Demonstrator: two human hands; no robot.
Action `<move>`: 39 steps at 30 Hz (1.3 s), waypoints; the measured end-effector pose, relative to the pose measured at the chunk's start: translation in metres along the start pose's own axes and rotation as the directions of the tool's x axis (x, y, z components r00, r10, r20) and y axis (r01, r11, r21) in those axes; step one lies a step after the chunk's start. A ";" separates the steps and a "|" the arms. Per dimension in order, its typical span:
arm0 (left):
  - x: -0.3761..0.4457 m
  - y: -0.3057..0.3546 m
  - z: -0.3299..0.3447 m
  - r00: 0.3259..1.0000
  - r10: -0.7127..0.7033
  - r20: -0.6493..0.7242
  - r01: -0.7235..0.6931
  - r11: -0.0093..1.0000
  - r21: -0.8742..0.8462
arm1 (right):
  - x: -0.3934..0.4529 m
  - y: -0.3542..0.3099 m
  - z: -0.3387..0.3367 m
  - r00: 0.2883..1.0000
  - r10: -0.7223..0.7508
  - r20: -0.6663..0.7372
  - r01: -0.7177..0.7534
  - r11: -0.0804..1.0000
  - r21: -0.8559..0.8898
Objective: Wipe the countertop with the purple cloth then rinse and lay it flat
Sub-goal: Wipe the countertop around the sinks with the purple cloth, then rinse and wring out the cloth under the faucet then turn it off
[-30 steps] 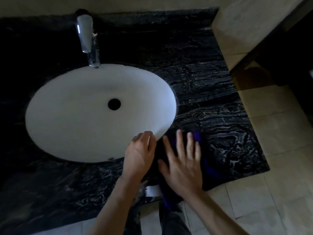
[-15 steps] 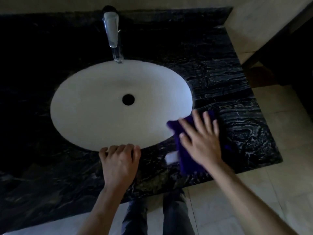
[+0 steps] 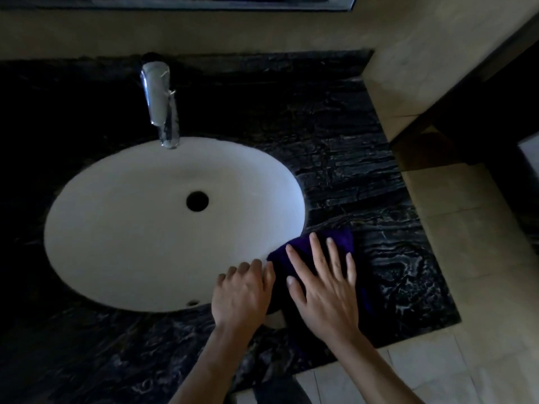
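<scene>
While only the head view is on offer, it shows the relation that matters. The right hand (image 3: pixel 326 290) lies palm-down on the cloth (image 3: pixel 339 240), fingers (image 3: pixel 316 252) spread flat and pressing, not pinching. The cloth sits directly under those fingers and sticks out beyond the fingertips, toward the back of the bench (image 3: pixel 364 158), with a strip also showing to the little-finger side. Its thumb-side corner laps just over the rim of the sink (image 3: pixel 145 228). The cloth's long axis looks to run along the fingers, front to back, though the dim light hides its near edge.

The left hand (image 3: pixel 242 293) rests just beside the thumb, fingers loosely curled and together on the sink rim; whether it touches the cloth I cannot tell. The right hand clearly has the cloth, so I judge it drives the next stroke. Unwiped bench lies ahead of the fingertips and to the little-finger side.
</scene>
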State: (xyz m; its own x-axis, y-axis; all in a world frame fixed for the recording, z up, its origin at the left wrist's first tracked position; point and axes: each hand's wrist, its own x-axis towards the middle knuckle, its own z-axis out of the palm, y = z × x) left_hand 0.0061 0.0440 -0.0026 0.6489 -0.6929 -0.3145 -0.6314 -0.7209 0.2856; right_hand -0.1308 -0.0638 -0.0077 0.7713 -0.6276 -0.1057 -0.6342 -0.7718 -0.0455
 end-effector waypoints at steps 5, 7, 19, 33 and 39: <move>0.002 0.006 0.002 0.998 -0.059 -0.001 0.059 0.998 0.011 | 0.093 0.036 -0.010 0.999 0.020 -0.032 -0.020 1.000 -0.021; 0.004 0.006 0.004 0.997 -0.074 0.002 0.074 0.997 0.028 | 0.127 0.046 -0.013 0.999 -0.002 -0.039 0.001 1.000 -0.028; 0.005 0.007 0.001 0.993 -0.105 0.053 0.103 0.994 0.024 | 0.160 0.067 -0.011 0.997 0.021 -0.074 -0.023 1.000 -0.019; 0.058 -0.033 -0.069 0.920 -0.383 0.078 0.237 0.388 -0.890 | 0.165 0.059 -0.016 0.991 0.124 -0.043 -0.124 0.992 0.012; 0.119 -0.077 -0.161 0.854 -0.518 0.049 0.051 -0.011 -0.999 | 0.163 0.055 -0.016 0.986 0.156 -0.059 -0.155 0.988 0.029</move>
State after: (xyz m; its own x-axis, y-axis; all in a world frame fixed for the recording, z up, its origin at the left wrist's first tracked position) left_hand 0.2002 0.0151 0.0838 0.8603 -0.2173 -0.4612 0.4641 -0.0408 0.8848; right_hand -0.0387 -0.2104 -0.0116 0.6645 -0.7454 -0.0531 -0.7472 -0.6621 -0.0572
